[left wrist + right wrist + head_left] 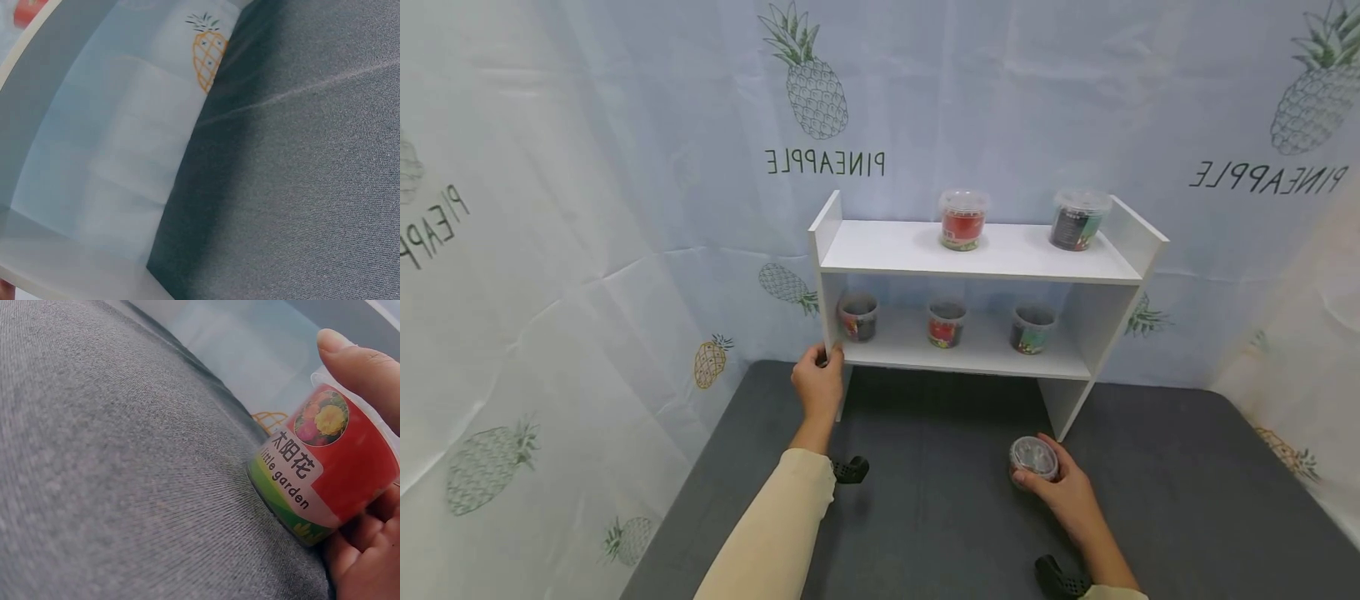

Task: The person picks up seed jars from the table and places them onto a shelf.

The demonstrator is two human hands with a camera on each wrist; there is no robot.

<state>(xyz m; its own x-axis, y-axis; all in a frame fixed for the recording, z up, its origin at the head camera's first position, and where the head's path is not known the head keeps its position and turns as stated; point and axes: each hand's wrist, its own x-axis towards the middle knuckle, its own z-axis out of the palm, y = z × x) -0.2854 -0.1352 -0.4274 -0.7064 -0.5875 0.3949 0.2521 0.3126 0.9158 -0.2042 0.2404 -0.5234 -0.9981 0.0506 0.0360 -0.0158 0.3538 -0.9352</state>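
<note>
My right hand [1070, 489] grips a small lidded plastic cup [334, 459] with a red label showing flowers and the words "little garden". In the right wrist view its base is close over the grey cloth; the head view shows its clear lid from above. At the lower left of a white two-tier shelf [910, 360], my left hand [820, 382] holds the front edge of the side panel. Only a fingertip of it shows in the left wrist view's lower left corner.
On the upper tier stand a red-labelled cup [962, 223] and a dark-labelled cup [1077, 223]. The lower tier holds a left cup [858, 321], a middle cup [945, 327] and a right cup [1032, 332]. A pineapple-print curtain [700, 125] hangs behind the dark table [940, 500].
</note>
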